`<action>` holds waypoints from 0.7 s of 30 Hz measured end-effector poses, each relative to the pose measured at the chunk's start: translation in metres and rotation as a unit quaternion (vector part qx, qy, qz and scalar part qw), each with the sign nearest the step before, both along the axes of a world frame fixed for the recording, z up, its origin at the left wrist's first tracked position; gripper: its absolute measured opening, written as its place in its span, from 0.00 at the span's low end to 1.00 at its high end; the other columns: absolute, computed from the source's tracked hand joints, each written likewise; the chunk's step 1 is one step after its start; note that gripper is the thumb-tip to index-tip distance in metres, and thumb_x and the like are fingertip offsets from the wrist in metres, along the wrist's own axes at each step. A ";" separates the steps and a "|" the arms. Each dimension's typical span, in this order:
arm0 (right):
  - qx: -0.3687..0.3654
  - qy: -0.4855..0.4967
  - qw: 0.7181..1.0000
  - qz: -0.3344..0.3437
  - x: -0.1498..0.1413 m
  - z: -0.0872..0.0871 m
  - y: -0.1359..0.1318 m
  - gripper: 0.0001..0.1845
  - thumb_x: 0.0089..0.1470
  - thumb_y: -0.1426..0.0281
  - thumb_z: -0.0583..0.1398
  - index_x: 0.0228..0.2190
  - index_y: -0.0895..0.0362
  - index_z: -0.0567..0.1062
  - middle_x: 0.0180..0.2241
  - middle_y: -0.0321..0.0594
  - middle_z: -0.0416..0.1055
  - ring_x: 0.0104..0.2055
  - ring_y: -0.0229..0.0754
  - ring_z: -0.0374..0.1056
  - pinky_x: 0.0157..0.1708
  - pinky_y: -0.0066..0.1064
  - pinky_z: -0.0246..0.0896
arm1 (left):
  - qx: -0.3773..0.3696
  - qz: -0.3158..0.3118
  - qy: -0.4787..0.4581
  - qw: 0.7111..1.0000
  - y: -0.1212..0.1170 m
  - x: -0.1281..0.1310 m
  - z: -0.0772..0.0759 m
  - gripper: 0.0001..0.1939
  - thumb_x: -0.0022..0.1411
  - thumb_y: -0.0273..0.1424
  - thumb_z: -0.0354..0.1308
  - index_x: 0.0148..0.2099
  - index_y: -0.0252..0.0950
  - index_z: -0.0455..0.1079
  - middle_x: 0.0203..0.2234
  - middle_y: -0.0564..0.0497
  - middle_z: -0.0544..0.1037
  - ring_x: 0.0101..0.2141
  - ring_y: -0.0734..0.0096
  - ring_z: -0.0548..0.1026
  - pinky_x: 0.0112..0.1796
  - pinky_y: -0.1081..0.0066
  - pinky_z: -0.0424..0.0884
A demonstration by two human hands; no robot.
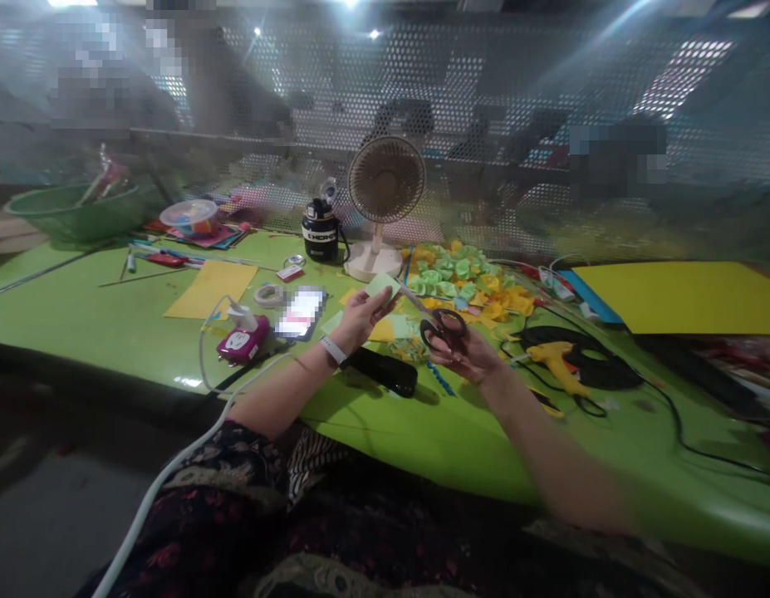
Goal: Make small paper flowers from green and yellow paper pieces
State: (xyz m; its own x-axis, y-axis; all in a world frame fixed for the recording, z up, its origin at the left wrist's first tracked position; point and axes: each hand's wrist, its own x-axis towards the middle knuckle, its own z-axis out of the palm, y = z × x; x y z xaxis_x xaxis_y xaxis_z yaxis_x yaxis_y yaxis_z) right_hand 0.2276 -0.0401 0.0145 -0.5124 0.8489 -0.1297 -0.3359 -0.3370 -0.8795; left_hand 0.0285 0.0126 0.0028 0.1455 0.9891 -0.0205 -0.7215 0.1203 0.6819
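We are at the cutting step, working near the front edge of the green surface (385, 440). Toward the left sit a magenta power socket (243, 342) and a blurred-out phone (301, 314). Our left hand (360, 320) pinches a pale green paper slip (383, 286), raised above the surface. Our right hand (463, 355) closes around black-handled scissors (443, 328), their blades reaching toward the slip. Beyond lies a heap of paper flowers (459, 278); further right, a yellow glue gun (557, 365). The next move calls for steadying the slip and closing the blades along its edge.
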 end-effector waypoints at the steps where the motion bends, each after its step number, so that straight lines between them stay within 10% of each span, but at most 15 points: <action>1: 0.001 0.000 1.000 -0.001 0.000 0.000 0.000 0.18 0.50 0.56 0.68 0.27 0.58 0.73 0.15 0.27 0.65 0.12 0.25 0.43 0.14 0.19 0.50 | -0.002 0.000 0.002 1.000 0.000 0.000 0.000 0.05 0.57 0.19 0.65 0.35 0.31 0.76 0.34 0.46 0.82 0.46 0.63 0.81 0.48 0.69 0.76; 21: -0.011 -0.025 1.000 0.002 -0.002 -0.005 0.000 0.21 0.48 0.54 0.68 0.29 0.60 0.75 0.16 0.32 0.67 0.13 0.28 0.51 0.14 0.22 0.53 | 0.011 -0.048 0.029 0.998 -0.006 0.001 -0.005 0.04 0.55 0.23 0.68 0.35 0.31 0.76 0.36 0.44 0.83 0.46 0.59 0.81 0.51 0.66 0.75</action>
